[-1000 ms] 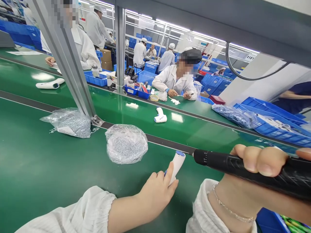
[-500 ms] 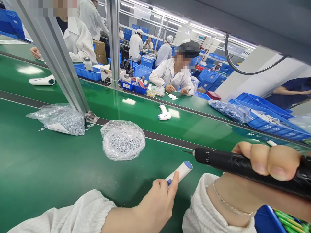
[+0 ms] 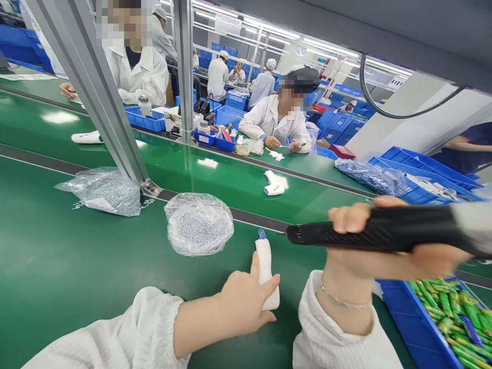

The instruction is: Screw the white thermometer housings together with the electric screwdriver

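Observation:
My left hand is closed round a white handheld device with a blue tip, holding it nearly upright on the green bench. My right hand grips a black electric screwdriver, which lies level in the air and points left. Its thin bit ends just right of the device's blue tip. A clear bag of small screws lies left of the device.
A second screw bag lies by a slanted metal post. White thermometer-like devices ride the green conveyor. A blue bin of green parts stands at my right. People in white coats work opposite.
The white device has been stood up from a slanted lie to nearly upright. My right hand has raised the screwdriver and carried it left. The devices on the conveyor have drifted right.

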Demonstrator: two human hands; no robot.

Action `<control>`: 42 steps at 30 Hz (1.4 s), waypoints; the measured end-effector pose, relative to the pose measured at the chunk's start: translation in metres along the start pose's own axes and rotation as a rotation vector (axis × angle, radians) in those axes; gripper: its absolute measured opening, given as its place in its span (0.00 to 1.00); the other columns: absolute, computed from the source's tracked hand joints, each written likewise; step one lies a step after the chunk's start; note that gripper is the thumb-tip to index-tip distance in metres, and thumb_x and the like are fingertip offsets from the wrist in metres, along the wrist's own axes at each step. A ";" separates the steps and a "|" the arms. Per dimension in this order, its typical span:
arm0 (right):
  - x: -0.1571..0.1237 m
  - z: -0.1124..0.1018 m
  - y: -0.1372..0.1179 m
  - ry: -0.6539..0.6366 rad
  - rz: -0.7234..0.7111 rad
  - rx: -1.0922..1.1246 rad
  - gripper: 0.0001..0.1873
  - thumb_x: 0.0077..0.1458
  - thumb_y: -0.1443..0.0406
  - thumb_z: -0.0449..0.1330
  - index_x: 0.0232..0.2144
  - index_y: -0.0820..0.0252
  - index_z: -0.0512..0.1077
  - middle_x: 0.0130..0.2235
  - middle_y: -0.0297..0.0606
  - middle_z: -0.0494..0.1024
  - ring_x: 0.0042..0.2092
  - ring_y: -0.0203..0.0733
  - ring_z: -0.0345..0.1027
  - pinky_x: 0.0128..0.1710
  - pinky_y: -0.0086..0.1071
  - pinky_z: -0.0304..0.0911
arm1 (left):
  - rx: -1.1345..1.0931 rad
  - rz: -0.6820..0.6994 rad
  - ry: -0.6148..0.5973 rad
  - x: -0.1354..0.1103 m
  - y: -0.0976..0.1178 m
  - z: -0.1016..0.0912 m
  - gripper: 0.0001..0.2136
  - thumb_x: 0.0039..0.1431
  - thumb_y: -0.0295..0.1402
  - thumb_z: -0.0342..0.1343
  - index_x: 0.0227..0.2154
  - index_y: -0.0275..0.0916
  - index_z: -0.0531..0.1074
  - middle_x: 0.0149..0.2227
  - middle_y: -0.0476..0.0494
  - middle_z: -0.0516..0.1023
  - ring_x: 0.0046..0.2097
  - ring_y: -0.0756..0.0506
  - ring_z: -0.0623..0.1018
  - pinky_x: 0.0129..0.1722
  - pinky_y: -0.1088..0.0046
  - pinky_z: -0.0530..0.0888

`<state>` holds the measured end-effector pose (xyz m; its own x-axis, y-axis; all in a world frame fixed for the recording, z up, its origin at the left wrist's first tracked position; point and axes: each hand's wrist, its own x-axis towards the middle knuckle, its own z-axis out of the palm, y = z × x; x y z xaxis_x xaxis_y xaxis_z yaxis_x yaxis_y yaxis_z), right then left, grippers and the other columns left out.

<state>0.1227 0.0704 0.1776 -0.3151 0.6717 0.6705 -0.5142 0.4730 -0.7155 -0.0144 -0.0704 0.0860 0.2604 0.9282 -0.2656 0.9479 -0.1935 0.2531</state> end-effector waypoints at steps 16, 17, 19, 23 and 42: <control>0.000 0.050 0.065 -0.075 0.128 0.078 0.21 0.50 0.50 0.62 0.36 0.61 0.70 0.21 0.35 0.68 0.20 0.37 0.60 0.20 0.27 0.56 | -0.050 0.010 -0.015 -0.002 0.003 -0.003 0.35 0.54 0.53 0.49 0.62 0.48 0.46 0.60 0.20 0.53 0.32 0.35 0.78 0.29 0.57 0.73; 0.000 0.051 0.065 -0.079 0.131 0.079 0.21 0.50 0.50 0.62 0.37 0.61 0.70 0.21 0.35 0.69 0.21 0.37 0.60 0.20 0.27 0.56 | -0.053 0.009 -0.025 -0.003 0.003 -0.004 0.35 0.54 0.53 0.49 0.62 0.48 0.46 0.60 0.20 0.53 0.32 0.35 0.78 0.29 0.57 0.73; -0.001 0.052 0.066 -0.092 0.137 0.080 0.21 0.50 0.51 0.62 0.37 0.61 0.70 0.21 0.35 0.69 0.21 0.36 0.61 0.20 0.27 0.56 | -0.061 0.004 -0.041 -0.003 0.004 -0.006 0.35 0.54 0.53 0.49 0.62 0.48 0.47 0.60 0.21 0.53 0.32 0.35 0.78 0.29 0.58 0.73; 0.000 0.051 0.066 -0.127 0.152 0.088 0.20 0.51 0.51 0.63 0.37 0.61 0.70 0.21 0.35 0.69 0.21 0.36 0.60 0.20 0.26 0.55 | -0.085 0.015 -0.001 -0.004 0.003 -0.007 0.35 0.54 0.53 0.49 0.61 0.49 0.47 0.59 0.23 0.56 0.32 0.34 0.78 0.28 0.58 0.73; 0.012 0.031 0.079 -0.497 0.198 0.255 0.28 0.50 0.40 0.56 0.39 0.57 0.67 0.18 0.29 0.63 0.16 0.34 0.52 0.18 0.26 0.51 | -0.076 0.045 -0.011 -0.002 0.003 -0.002 0.34 0.55 0.52 0.48 0.62 0.49 0.46 0.60 0.22 0.55 0.30 0.37 0.78 0.26 0.60 0.73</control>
<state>0.0534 0.0977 0.1350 -0.7287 0.3565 0.5847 -0.5638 0.1722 -0.8077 -0.0122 -0.0725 0.0893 0.3046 0.9155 -0.2630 0.9188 -0.2095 0.3346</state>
